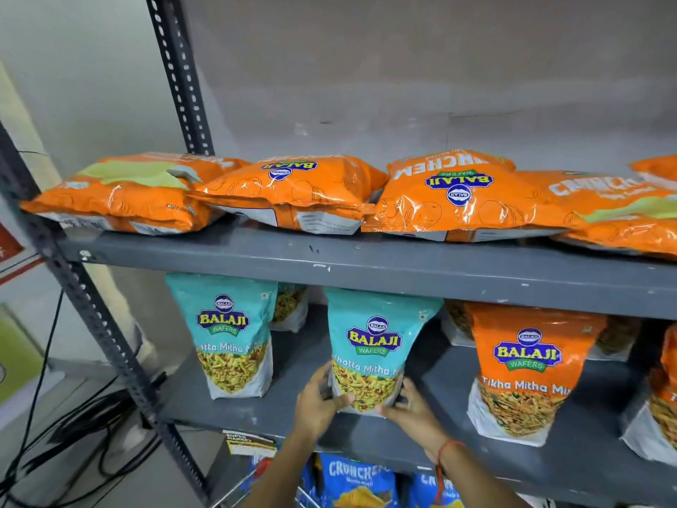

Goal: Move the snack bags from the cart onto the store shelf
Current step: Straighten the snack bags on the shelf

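A teal Khatta Mitha Mix bag (373,346) stands upright on the middle grey shelf (278,405). My left hand (317,405) grips its lower left corner and my right hand (412,410) grips its lower right corner, thumbs across the bag's bottom front. A second teal bag (229,335) stands upright to its left. An orange Tikha Mitha Mix bag (524,372) stands to its right. Blue Crunchex bags (353,483) sit in a wire cart (306,498) below my arms at the bottom edge.
Several orange wafer bags (293,192) lie flat on the upper shelf (366,265). More bags stand behind the front row on the middle shelf. A perforated steel upright (110,335) frames the left side. Black cables (55,427) lie on the floor at left.
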`<state>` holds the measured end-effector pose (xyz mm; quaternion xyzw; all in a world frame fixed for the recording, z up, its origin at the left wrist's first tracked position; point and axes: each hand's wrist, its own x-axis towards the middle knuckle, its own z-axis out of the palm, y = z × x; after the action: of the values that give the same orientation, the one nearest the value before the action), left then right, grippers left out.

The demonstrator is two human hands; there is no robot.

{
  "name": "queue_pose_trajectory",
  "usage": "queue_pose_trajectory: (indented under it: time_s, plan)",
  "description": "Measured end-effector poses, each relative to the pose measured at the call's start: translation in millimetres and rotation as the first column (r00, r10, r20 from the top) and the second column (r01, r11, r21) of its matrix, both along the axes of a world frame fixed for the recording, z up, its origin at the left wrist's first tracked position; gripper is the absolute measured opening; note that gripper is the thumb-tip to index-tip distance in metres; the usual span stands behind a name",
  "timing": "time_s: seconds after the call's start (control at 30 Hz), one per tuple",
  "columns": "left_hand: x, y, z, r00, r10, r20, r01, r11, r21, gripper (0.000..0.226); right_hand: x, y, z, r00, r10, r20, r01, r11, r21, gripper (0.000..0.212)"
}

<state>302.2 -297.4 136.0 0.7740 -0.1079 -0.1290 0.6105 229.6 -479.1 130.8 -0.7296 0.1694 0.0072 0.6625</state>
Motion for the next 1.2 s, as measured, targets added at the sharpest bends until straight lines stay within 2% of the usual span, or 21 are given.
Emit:
queue_pose_trajectory:
  time_s: [0.1, 0.17, 0.23, 0.3, 0.37, 0.47, 0.63, 0.73, 0.93, 1.03, 1.13, 1.2]
  plan:
    - [0.8, 0.4, -1.7, 1.000, 0.000, 0.005, 0.000, 0.999, 0.038, 0.065, -2.9, 0.5, 0.8, 1.000, -0.001, 0.011, 0.001, 1.000, 0.014, 0.053]
    - [-6.1, -1.2, -2.2, 1.000, 0.015, 0.002, -0.015, 0.997, 0.077, 0.072, -10.0, -1.5, 1.5, 0.999, -0.037, 0.013, 0.036, 0.999, 0.021, 0.067]
    - [-19.5, -3.9, 1.1, 0.992, 0.114, 0.048, -0.119, 0.986, 0.119, 0.075, -21.8, -5.6, 1.3, 0.996, -0.087, 0.001, 0.087, 0.996, 0.001, 0.085]
    - [-38.2, -9.4, 8.8, 0.964, 0.229, 0.137, -0.248, 0.958, 0.145, 0.064, -39.4, -11.2, 2.2, 0.993, -0.116, -0.003, 0.115, 0.993, -0.026, 0.093]
    - [-57.4, -18.8, 17.6, 0.943, 0.266, 0.198, -0.296, 0.945, 0.140, 0.047, -62.0, -16.8, 7.5, 0.988, -0.151, 0.018, 0.152, 0.988, -0.030, 0.092]
    - [-82.0, -43.0, 29.5, 0.959, 0.185, 0.216, -0.212, 0.971, 0.109, 0.033, -99.7, -28.5, 15.1, 0.964, -0.261, 0.047, 0.262, 0.965, -0.014, 0.084]
    - [-116.7, -100.1, 41.5, 0.984, -0.035, 0.173, 0.025, 0.998, 0.059, 0.031, -161.2, -58.9, 26.4, 0.896, -0.432, 0.100, 0.435, 0.900, -0.008, 0.058]
    - [-126.7, -130.8, 29.5, 0.984, -0.125, 0.126, 0.112, 0.988, 0.107, 0.037, -185.0, -89.9, 24.4, 0.870, -0.488, 0.070, 0.491, 0.871, -0.027, 0.061]
    - [-126.0, -177.8, 8.0, 0.981, -0.174, -0.082, 0.182, 0.978, 0.101, 0.076, -180.4, -157.3, 17.2, 0.864, -0.503, -0.007, 0.502, 0.863, -0.052, 0.069]
    - [-116.6, -195.6, -7.4, 0.983, -0.138, -0.125, 0.149, 0.985, 0.087, 0.090, -159.1, -183.0, 6.0, 0.889, -0.457, -0.009, 0.456, 0.888, -0.066, 0.071]
    - [-114.1, -205.7, -11.2, 0.989, -0.100, -0.111, 0.110, 0.991, 0.081, 0.074, -141.2, -196.4, -10.7, 0.928, -0.372, -0.020, 0.369, 0.926, -0.084, 0.069]
    - [-112.7, -210.3, -15.4, 0.992, -0.073, -0.101, 0.080, 0.995, 0.063, 0.056, -134.3, -200.9, -16.9, 0.941, -0.339, -0.008, 0.335, 0.934, -0.126, 0.056]
